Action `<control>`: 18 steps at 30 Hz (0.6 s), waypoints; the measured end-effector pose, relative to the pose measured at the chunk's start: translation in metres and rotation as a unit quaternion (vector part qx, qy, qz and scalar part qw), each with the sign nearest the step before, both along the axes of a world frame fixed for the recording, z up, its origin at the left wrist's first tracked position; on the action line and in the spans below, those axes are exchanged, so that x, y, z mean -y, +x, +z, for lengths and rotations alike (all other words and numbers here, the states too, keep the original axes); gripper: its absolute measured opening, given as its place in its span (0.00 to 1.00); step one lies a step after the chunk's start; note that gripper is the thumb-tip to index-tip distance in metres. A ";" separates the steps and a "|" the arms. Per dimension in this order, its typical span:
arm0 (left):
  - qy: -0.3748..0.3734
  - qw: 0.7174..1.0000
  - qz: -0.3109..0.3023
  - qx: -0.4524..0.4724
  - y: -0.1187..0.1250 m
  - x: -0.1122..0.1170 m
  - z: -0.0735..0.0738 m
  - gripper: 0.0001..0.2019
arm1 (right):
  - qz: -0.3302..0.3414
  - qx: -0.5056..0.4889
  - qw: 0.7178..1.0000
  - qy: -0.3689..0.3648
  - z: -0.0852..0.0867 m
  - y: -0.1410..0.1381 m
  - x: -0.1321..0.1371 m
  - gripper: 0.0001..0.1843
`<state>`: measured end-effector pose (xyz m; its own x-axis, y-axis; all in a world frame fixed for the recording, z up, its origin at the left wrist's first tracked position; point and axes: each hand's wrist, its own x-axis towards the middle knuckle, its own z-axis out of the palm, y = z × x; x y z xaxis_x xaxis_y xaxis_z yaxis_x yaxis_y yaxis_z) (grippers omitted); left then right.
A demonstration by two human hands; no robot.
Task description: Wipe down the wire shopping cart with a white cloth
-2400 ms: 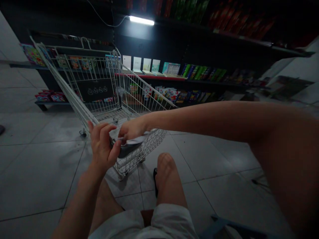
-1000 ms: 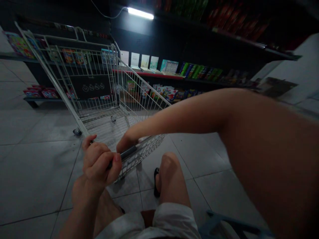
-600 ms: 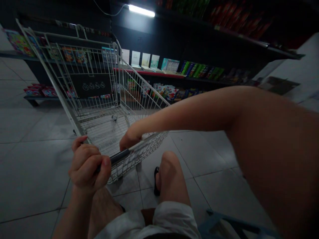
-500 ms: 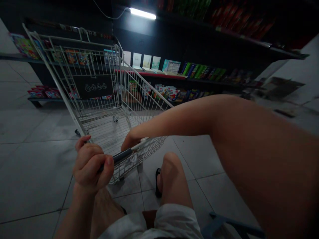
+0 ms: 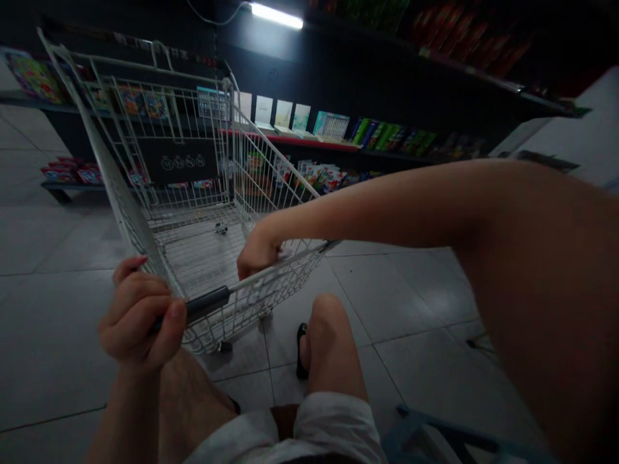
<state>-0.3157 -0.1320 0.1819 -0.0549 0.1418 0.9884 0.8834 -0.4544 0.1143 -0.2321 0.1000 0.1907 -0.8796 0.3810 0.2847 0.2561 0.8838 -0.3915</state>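
Silvery-grey wire is forming a shopping cart (image 5: 198, 241), which is standing on a tiled floor (image 5: 420, 290). At the cart's near left corner, the left hand (image 5: 140, 316) is clenching around a dark grey rim cover (image 5: 207, 305). Just inside the cart's near side, the right hand (image 5: 258, 251) is hanging curled, knuckles down. Keeping the left hand firm seems wise, since a cart on wheels (image 5: 221, 228) could be rolling under pressure; keeping the right wrist clear of the wire would be sparing it from scrapes. Behind the cart, dark shelves (image 5: 382, 154) are carrying books (image 5: 283, 115) and packets (image 5: 322, 175).

The right hand is hiding its fingertips, so I can't make out whether it is gripping anything. Below it, a pale cloth-like patch (image 5: 256, 289) is showing indistinctly through the cart's mesh. Nearer than the cart and to its right, a blue-grey frame (image 5: 411, 428) is running out of sight.
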 end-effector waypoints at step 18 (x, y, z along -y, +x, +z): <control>0.007 0.999 0.003 0.040 -0.032 -0.010 0.000 0.13 | -0.017 -0.153 0.985 0.081 -0.006 -0.017 -0.014 0.41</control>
<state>-0.3478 -0.1215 0.1815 -0.1352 0.1279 0.9825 0.8742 -0.4514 0.1790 -0.2488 0.1138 0.1851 -0.7301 0.3366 0.5947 0.1785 0.9340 -0.3096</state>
